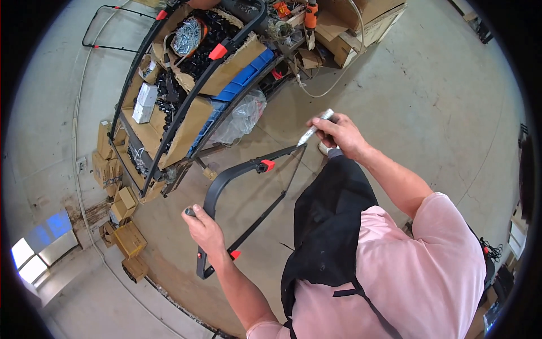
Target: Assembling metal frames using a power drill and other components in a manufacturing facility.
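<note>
My right hand (344,135) is closed on a white marker pen (308,135), tilted so that its tip meets or nearly meets the far end of a black tubular handle frame (228,174). My left hand (205,230) grips this frame near its bent left end. A small dark round piece (189,212) pokes out by the left thumb; its kind is unclear. Two red clips sit on the frame, an upper red clip (267,165) and a lower red clip (235,255). The frame hangs in front of my black apron (324,220), above the floor.
Ahead on the left stands a bench with open cardboard boxes (195,121) of black parts, a blue crate (244,74) and a bowl of screws (188,38). Another black frame (199,85) lies across it. An orange power screwdriver (310,17) stands beyond. Cartons (130,239) line the left wall.
</note>
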`<action>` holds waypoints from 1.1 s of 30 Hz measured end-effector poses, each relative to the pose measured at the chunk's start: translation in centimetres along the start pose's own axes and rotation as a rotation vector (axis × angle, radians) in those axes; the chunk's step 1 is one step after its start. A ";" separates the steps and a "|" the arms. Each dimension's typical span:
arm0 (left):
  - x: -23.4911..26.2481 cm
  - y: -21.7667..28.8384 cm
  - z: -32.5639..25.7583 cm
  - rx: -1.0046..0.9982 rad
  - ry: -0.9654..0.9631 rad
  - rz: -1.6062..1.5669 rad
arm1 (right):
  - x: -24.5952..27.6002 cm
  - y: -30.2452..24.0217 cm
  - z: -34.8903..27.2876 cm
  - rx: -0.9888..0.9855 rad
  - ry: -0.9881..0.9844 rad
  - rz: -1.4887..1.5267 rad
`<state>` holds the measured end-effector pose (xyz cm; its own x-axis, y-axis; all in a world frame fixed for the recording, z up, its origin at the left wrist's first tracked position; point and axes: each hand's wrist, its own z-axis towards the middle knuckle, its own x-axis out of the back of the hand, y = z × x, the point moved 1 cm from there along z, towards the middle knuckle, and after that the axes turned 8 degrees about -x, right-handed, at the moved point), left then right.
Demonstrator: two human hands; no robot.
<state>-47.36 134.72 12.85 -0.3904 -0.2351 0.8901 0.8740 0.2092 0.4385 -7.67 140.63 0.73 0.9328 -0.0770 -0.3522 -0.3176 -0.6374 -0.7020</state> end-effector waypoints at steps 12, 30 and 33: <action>-1.4 -4.4 11.0 -0.072 0.014 0.207 | 4.8 10.3 5.0 -0.201 0.183 -0.136; -3.0 -9.5 23.2 -0.415 -0.416 0.332 | -0.9 29.1 -4.6 -0.197 0.406 0.109; -3.3 -10.5 18.0 -0.078 -0.281 -0.045 | 0.1 32.9 -2.1 -0.237 0.460 0.108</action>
<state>-60.48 150.35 7.50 -0.4844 0.0323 0.8743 0.8695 0.1287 0.4769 -17.64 118.08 -21.15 0.8921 -0.4465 -0.0690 -0.4185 -0.7592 -0.4984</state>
